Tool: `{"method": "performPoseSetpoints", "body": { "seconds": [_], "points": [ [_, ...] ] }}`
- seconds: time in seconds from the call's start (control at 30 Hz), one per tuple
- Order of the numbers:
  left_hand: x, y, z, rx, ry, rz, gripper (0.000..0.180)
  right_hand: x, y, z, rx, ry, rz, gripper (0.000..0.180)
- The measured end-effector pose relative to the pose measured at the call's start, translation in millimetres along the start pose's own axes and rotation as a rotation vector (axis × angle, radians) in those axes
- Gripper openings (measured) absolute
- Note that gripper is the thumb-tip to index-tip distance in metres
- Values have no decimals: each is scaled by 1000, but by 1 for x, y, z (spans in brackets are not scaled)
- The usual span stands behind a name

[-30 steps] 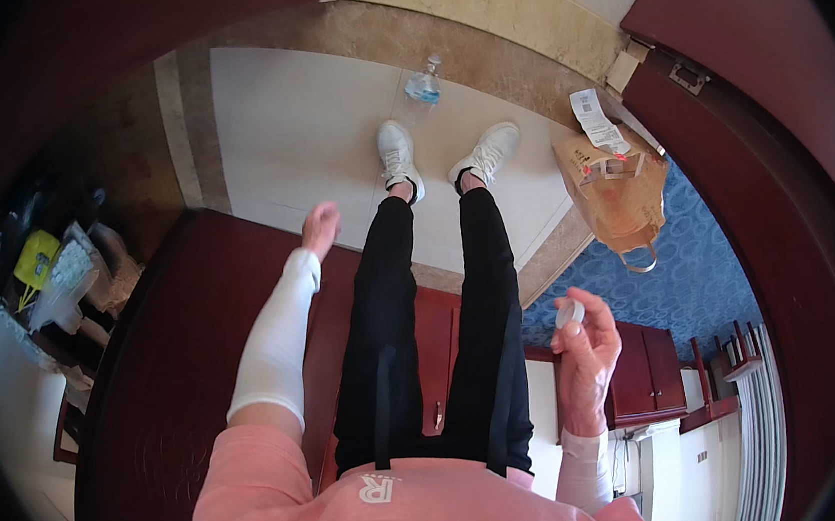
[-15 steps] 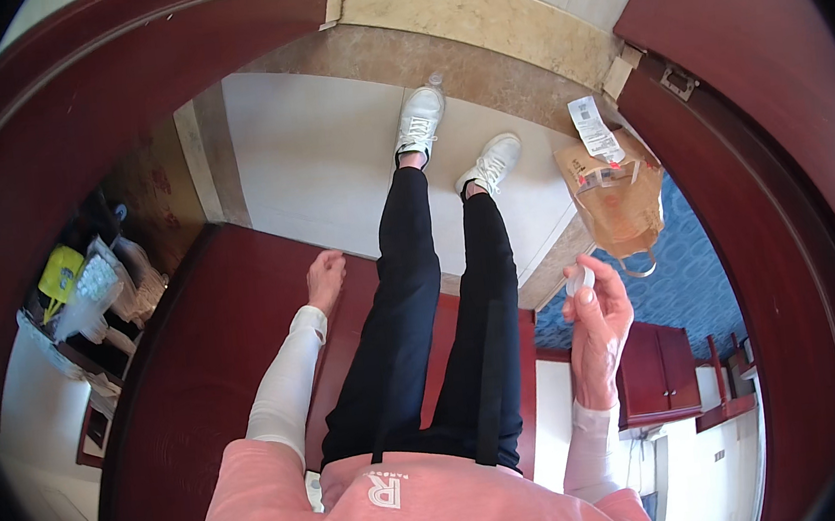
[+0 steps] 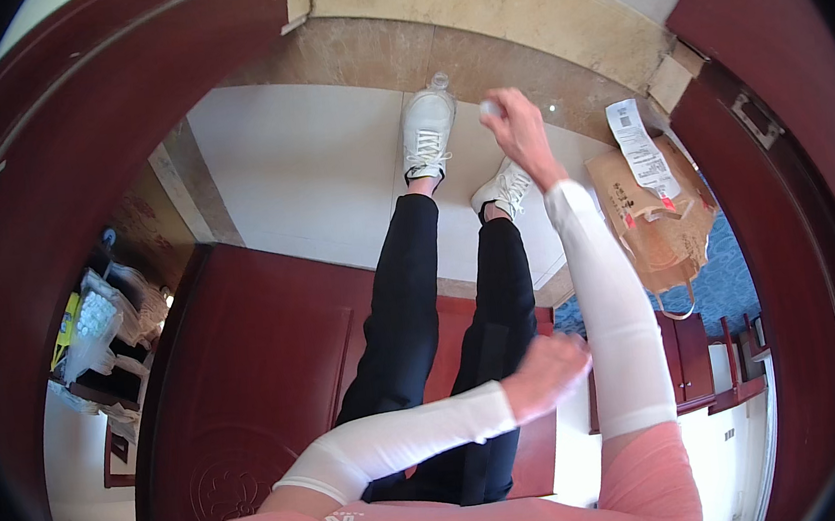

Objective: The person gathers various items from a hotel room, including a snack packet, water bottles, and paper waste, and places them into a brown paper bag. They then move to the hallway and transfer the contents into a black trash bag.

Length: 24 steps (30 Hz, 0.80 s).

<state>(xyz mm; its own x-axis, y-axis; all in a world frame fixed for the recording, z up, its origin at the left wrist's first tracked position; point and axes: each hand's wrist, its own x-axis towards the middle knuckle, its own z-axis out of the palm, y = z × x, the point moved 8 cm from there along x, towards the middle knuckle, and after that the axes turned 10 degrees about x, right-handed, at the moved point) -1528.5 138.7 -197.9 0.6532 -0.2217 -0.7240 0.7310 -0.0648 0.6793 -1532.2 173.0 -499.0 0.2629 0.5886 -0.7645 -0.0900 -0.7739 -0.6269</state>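
Observation:
My right hand point(image 3: 517, 128) is stretched forward over the pale floor, above my white shoes point(image 3: 425, 131). Its fingers are closed on a small white object point(image 3: 489, 108), too small to identify. My left hand point(image 3: 549, 373) crosses in front of my body at thigh level, near my black trousers point(image 3: 402, 312). It is blurred, its fingers look loosely curled, and I see nothing in it. Both forearms wear white sleeves.
A clear plastic bottle point(image 3: 438, 82) lies at the toe of my left shoe. A brown paper bag point(image 3: 657, 222) with a long white receipt stands to the right on a blue carpet point(image 3: 735, 265). A dark red wooden door point(image 3: 248, 377) is on my left, and cluttered shelves point(image 3: 97, 326) lie beyond it.
My right hand has swung from beside my right hip up and forward with the small white object. My left hand has moved from my left side across my body to the right.

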Motion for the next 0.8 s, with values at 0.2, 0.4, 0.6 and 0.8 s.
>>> {"method": "performPoseSetpoints", "body": {
  "seconds": [0.2, 0.4, 0.6, 0.8],
  "points": [
    [21, -43, 2, -278, 373, 81, 20, 115, 64, 87, -111, -284, -29, 31],
    [38, -56, 11, -1131, 128, -396, 9, 125, 74, 109, -217, -497, -156, 32],
    [42, -48, 6, -973, 179, -270, 9, 133, 67, 126, -283, -545, -254, 26],
    [37, -50, 5, -944, 185, -251, 10, 138, 75, 140, -618, -620, -119, 29]
  ]
}}
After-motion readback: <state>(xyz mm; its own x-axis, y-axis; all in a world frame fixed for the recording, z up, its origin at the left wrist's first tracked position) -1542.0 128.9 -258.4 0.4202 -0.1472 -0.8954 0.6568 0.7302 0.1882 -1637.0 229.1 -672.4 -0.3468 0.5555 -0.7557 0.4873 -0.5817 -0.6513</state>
